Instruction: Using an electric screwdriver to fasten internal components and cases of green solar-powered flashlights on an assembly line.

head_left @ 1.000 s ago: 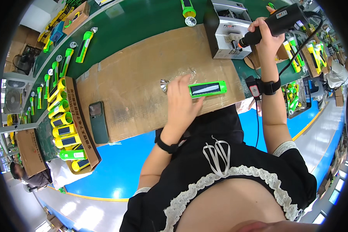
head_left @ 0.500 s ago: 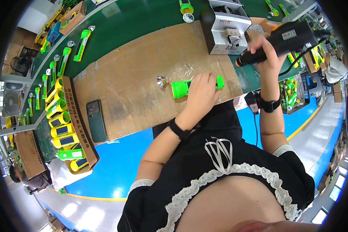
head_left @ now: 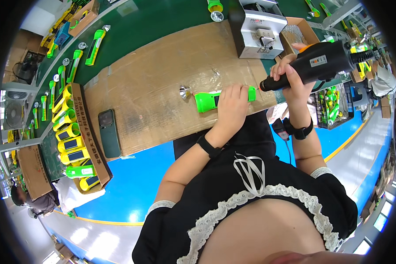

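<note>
A green flashlight body (head_left: 205, 101) lies on the cardboard sheet (head_left: 163, 66), its wide end to the left. My left hand (head_left: 233, 105) is closed over its middle, pressing it to the cardboard and covering part of its dark panel. Beside the wide end sits a shiny reflector (head_left: 185, 91). My right hand (head_left: 297, 81) grips a black electric screwdriver (head_left: 323, 62), held almost level. The tool's tip is close to the flashlight's narrow right end; whether it touches, I cannot make out.
A silver and black machine (head_left: 259, 33) stands at the back, with a cardboard box (head_left: 303, 28) behind it. On the left, an open carton (head_left: 90, 141) holds several yellow and green flashlight bodies, next to a phone (head_left: 109, 132). More flashlights line the green bench (head_left: 141, 22).
My right hand has brought the screwdriver down and left, from above the cardboard's corner to the flashlight's narrow end. My left hand and the flashlight have hardly moved.
</note>
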Available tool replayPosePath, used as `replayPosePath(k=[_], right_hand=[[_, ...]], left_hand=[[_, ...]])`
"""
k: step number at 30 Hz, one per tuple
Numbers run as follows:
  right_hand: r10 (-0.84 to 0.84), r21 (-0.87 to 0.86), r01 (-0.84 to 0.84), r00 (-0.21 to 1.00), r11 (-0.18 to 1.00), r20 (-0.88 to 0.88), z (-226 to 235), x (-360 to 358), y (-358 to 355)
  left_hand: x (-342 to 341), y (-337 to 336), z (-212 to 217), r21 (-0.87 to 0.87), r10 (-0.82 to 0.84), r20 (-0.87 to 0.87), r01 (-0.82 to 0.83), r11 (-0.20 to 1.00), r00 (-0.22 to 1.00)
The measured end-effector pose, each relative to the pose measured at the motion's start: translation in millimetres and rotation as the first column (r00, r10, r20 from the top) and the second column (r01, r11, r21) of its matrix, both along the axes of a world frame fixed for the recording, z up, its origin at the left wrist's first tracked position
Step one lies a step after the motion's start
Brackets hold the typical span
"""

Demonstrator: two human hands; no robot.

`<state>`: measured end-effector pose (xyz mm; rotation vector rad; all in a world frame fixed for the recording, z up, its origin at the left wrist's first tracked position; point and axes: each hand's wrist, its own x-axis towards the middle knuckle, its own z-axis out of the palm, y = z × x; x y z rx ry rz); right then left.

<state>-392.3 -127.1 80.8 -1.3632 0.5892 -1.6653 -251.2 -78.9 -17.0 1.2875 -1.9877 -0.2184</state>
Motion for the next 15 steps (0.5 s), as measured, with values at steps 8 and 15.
replayPosePath(k=[8,15], right_hand=[[0.001,0.008,-0.001,1.0,1.0,-0.019,-10,5,-2],[-0.006,0.001,0.006,1.0,1.0,-0.003,-6,8,-2]], left_hand=[[0,-1,-7,0.004,-0.005,0.015,0.005,1.0,1.0],[2,-1,-8,-0.005,-0.002,-0.013,0.002,1.0,1.0]])
